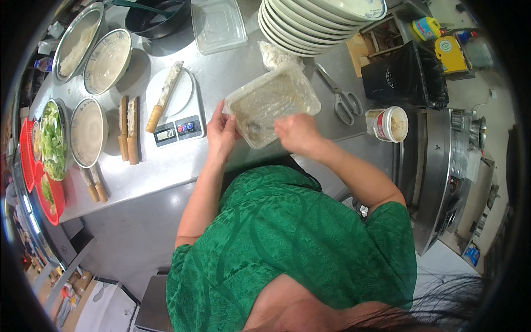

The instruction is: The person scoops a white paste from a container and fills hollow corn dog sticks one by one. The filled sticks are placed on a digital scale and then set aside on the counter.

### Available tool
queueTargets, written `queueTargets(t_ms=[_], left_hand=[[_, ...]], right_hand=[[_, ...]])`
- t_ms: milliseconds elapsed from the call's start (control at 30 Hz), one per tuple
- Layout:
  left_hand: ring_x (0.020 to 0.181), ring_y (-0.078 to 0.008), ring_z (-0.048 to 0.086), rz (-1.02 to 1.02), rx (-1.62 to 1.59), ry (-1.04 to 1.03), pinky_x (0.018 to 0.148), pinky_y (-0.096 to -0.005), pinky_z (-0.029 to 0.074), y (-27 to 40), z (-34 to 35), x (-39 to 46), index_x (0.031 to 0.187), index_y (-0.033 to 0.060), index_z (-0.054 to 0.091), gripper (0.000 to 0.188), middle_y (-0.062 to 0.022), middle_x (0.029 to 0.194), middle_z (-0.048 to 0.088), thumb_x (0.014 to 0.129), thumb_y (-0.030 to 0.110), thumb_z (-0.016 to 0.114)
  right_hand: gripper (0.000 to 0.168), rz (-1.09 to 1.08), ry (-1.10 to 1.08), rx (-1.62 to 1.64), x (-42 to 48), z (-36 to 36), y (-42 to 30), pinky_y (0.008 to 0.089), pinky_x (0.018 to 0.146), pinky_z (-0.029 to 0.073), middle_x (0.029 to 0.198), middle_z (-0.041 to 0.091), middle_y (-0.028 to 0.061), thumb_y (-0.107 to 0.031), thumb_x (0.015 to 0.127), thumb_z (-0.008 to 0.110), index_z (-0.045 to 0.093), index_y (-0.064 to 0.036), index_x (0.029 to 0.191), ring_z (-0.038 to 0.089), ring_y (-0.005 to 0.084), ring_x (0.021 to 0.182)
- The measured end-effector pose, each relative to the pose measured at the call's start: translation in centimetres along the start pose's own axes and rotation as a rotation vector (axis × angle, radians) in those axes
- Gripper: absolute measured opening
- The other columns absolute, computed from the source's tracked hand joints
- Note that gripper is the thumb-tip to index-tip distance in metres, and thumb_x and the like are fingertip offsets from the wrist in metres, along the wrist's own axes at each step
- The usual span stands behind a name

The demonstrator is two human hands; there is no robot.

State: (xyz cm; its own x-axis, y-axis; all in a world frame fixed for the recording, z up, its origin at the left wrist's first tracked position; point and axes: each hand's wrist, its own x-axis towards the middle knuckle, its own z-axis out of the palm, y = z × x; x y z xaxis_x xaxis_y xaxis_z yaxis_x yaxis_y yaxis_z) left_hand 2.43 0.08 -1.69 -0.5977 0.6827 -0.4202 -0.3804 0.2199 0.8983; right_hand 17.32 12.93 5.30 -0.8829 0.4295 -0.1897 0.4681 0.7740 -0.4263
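Note:
My left hand grips the near left corner of a clear plastic container, tilted up at the counter's front edge. Pale residue smears its inside. My right hand is curled over the container's right side; whether it holds something is hidden. A white digital kitchen scale stands to the left with its display lit. Across its round plate lies a bamboo piece coated with pale paste. Two similar bamboo pieces lie beside the scale, and two more lie near the front edge.
Scissors and a plastic bag of pale food lie by the container. Stacked bowls, a lidded clear box and a black pan stand behind. Chopped greens and bowls sit left; a white tub is right.

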Motion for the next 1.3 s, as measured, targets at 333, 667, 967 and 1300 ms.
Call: queueTargets(t_ms=[333,667,967,1300], left_hand=[[0.071,-0.0124,0.057,0.032,0.146,-0.067,0.06,-0.0261,0.051,2.2,-0.8,2.1,0.14,-0.0024,0.032,0.05,-0.0069,0.085,0.057,0.093,0.004,0.048],[0.067,-0.0103,0.052,0.056,0.339,-0.186,0.062,-0.0253,0.047,3.6,-0.9,3.4,0.136,0.0015,0.042,0.047,-0.0044,0.079,0.057,0.09,0.003,0.05],[0.066,-0.0091,0.05,0.017,0.28,-0.11,0.059,-0.0245,0.046,3.4,-0.3,3.0,0.137,0.0051,0.043,0.049,-0.0029,0.079,0.055,0.089,-0.001,0.051],[0.065,-0.0086,0.051,0.015,0.269,-0.036,0.059,-0.023,0.044,3.6,0.6,2.1,0.138,0.0091,0.04,0.054,-0.0035,0.078,0.055,0.087,-0.003,0.052]], right_hand=[[0.008,-0.235,-0.148,0.089,4.1,-0.5,4.2,0.0486,0.062,0.046,0.07,0.062,0.0149,-0.013,0.077,0.055,0.062,-0.01,0.076,0.06,0.038,0.07],[0.014,-0.518,-0.439,-0.134,5.1,-5.3,6.8,0.0459,0.065,0.046,0.075,0.062,0.0164,-0.003,0.066,0.056,0.063,-0.006,0.078,0.06,0.0379,0.074],[0.011,-0.291,-0.529,-0.527,5.5,-10.0,6.4,0.0425,0.063,0.05,0.071,0.064,0.0141,-0.002,0.062,0.057,0.066,-0.004,0.068,0.064,0.0321,0.073],[0.011,-0.325,-0.631,-0.437,5.6,-8.9,6.0,0.0423,0.064,0.05,0.072,0.064,0.0144,-0.004,0.062,0.058,0.065,-0.004,0.069,0.063,0.0327,0.074]])
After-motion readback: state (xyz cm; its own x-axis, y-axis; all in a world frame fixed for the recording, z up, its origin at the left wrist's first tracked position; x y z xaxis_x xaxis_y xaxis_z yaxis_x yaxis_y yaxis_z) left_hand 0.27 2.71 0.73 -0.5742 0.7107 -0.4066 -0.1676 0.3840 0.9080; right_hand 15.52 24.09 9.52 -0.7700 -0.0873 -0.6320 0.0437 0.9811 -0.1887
